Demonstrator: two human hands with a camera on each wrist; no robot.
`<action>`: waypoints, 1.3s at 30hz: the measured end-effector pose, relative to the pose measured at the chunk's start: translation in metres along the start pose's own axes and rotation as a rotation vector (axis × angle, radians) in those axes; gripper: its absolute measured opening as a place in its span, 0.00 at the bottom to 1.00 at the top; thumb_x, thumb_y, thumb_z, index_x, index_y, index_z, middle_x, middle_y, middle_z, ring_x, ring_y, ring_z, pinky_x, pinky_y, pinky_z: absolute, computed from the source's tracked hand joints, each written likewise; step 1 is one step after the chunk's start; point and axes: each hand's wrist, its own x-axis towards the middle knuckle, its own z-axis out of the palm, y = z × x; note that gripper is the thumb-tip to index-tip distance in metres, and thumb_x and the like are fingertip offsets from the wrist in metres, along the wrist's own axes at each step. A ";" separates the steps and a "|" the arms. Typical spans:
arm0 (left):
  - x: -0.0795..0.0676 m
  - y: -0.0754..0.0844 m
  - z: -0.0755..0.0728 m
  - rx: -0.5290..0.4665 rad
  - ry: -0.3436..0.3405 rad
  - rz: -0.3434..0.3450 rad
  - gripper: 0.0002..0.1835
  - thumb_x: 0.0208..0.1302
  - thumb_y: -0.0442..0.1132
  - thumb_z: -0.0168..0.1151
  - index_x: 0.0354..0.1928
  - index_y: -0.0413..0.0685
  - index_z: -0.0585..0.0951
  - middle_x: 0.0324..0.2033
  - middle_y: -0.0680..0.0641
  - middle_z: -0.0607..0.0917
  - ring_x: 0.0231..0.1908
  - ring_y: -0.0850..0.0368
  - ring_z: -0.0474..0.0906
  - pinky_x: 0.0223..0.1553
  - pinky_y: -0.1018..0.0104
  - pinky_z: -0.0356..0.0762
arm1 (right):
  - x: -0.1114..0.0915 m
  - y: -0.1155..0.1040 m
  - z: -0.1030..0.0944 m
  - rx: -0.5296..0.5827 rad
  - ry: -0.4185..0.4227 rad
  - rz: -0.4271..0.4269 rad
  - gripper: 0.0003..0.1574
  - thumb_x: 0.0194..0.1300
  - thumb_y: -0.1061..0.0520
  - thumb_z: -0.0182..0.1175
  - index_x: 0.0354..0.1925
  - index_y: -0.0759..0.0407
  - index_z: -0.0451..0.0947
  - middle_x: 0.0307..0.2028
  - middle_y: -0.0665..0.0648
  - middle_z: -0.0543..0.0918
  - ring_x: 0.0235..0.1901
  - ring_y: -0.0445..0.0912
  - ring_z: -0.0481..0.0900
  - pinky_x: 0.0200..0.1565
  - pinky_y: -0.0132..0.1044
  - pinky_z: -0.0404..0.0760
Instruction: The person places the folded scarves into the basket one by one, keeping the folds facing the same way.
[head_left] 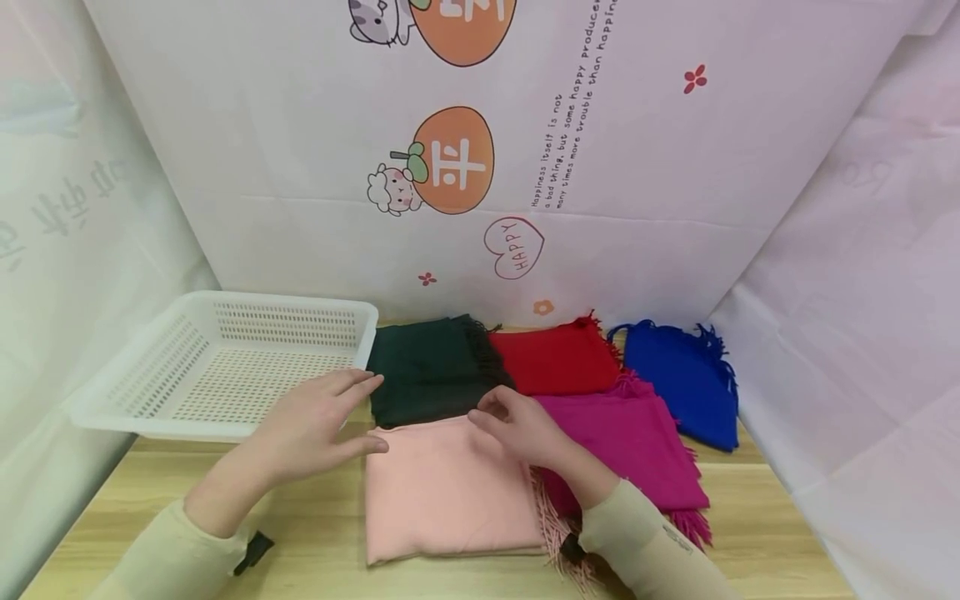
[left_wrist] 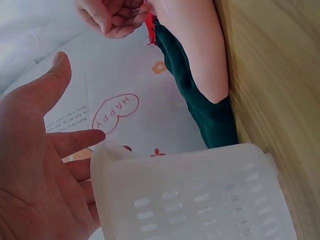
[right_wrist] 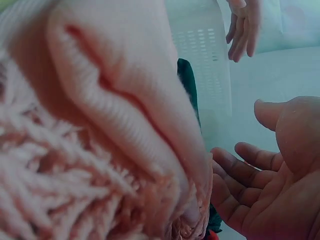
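A folded pink scarf (head_left: 450, 500) with fringe on its right side lies flat on the wooden table at the front. My left hand (head_left: 315, 425) hovers between this scarf and the white basket, thumb spread from the fingers and nothing held. Over the scarf's upper right part is my right hand (head_left: 521, 425), its fingers loosely bent and holding nothing; in the right wrist view the palm (right_wrist: 270, 200) shows beside the pink folds. Behind the pink scarf lies a dark green folded scarf (head_left: 427, 375). A magenta scarf (head_left: 622, 450) sits to the right, partly behind my right forearm.
The white perforated basket (head_left: 187, 427) stands at the left with nothing in it. A red folded scarf (head_left: 555, 360) and a blue one (head_left: 678, 383) lie at the back right. Printed white cloth (head_left: 630, 250) hangs around the table (head_left: 315, 550) on three sides.
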 end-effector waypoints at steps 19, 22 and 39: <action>0.009 0.028 0.016 0.014 -0.071 0.121 0.46 0.71 0.70 0.71 0.72 0.38 0.82 0.68 0.38 0.85 0.72 0.38 0.79 0.71 0.41 0.78 | -0.018 0.011 -0.009 -0.092 0.050 -0.004 0.22 0.78 0.42 0.71 0.57 0.55 0.85 0.49 0.50 0.87 0.51 0.46 0.85 0.59 0.52 0.86; 0.009 0.031 0.018 -0.003 -0.101 0.108 0.45 0.71 0.71 0.70 0.73 0.40 0.82 0.68 0.39 0.84 0.70 0.39 0.80 0.69 0.42 0.80 | -0.020 0.012 -0.010 -0.105 0.050 -0.007 0.22 0.79 0.43 0.71 0.58 0.57 0.85 0.49 0.50 0.87 0.50 0.46 0.84 0.58 0.52 0.86; 0.007 0.044 0.030 -0.032 -0.217 0.099 0.42 0.73 0.69 0.70 0.73 0.42 0.82 0.66 0.42 0.85 0.66 0.45 0.82 0.67 0.46 0.82 | -0.024 0.018 -0.013 -0.139 0.011 -0.015 0.27 0.78 0.45 0.72 0.62 0.63 0.85 0.47 0.53 0.84 0.44 0.46 0.79 0.51 0.48 0.83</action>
